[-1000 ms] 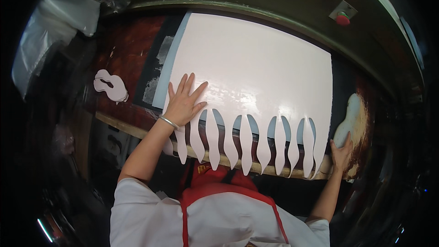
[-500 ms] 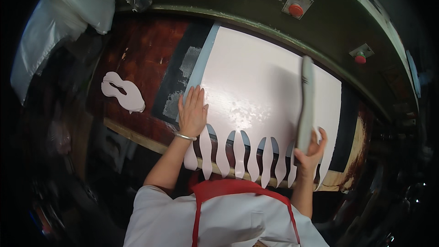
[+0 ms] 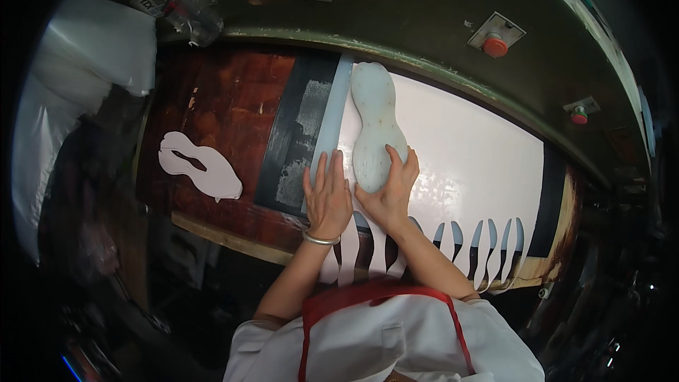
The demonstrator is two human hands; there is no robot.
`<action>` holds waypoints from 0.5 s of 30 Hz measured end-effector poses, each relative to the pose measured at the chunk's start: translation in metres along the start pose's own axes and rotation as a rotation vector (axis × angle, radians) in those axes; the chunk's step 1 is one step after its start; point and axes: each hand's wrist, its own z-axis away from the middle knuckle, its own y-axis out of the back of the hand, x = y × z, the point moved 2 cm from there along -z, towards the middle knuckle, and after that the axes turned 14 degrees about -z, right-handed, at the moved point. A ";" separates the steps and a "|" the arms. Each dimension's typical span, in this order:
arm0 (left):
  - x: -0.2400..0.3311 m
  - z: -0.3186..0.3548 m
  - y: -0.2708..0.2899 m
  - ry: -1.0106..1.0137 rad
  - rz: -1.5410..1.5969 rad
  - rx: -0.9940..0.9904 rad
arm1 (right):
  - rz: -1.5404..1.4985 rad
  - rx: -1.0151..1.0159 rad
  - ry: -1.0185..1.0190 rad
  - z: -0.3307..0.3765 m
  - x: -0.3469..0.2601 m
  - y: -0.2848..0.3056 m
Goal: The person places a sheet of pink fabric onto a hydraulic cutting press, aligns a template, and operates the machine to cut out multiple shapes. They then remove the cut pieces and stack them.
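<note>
The step in hand looks like placing a sole-shaped template [image 3: 377, 124] on the white sheet [image 3: 460, 170] at its left end, ready for the next outline. The template is pale blue-grey, peanut-shaped, and lies flat on the sheet just beside the sheet's left edge. Its long axis runs from about 12 o'clock to 6 o'clock, tipped slightly toward 1; the rounded far end points at 12, toward the green machine frame [image 3: 424, 42], and the near end sits under the fingers.

The right hand [image 3: 387, 194] has its fingers spread and curled around the near end of the template, gripping its edges from 6 o'clock. The left hand [image 3: 327, 197] lies flat and open, fingers together and extended toward 12, pressing the sheet at the template's 9 o'clock side; a metal bangle [image 3: 320, 239] rings that wrist. Whether the left fingertips touch the template's rim is hard to tell from this angle; they seem just beside it.

Along the sheet's near edge, at 5 o'clock from the hands, thin white strips [image 3: 488, 251] remain between cut-out gaps. A white offcut with a slot [image 3: 199, 168] lies well apart at 9 o'clock on the dark red board [image 3: 233, 113].

The next move likely calls for holding the template still and nesting it close against the earlier cuts, so little sheet is wasted.
</note>
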 end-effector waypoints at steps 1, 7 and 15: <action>0.000 -0.001 0.001 0.003 -0.007 -0.014 | -0.047 -0.042 0.011 -0.001 0.002 0.001; 0.005 -0.032 0.000 0.011 0.130 -0.032 | -0.368 0.236 -0.244 -0.063 0.075 0.100; 0.005 -0.068 -0.006 0.212 -0.020 -0.057 | 0.290 0.900 -0.008 -0.207 0.239 0.317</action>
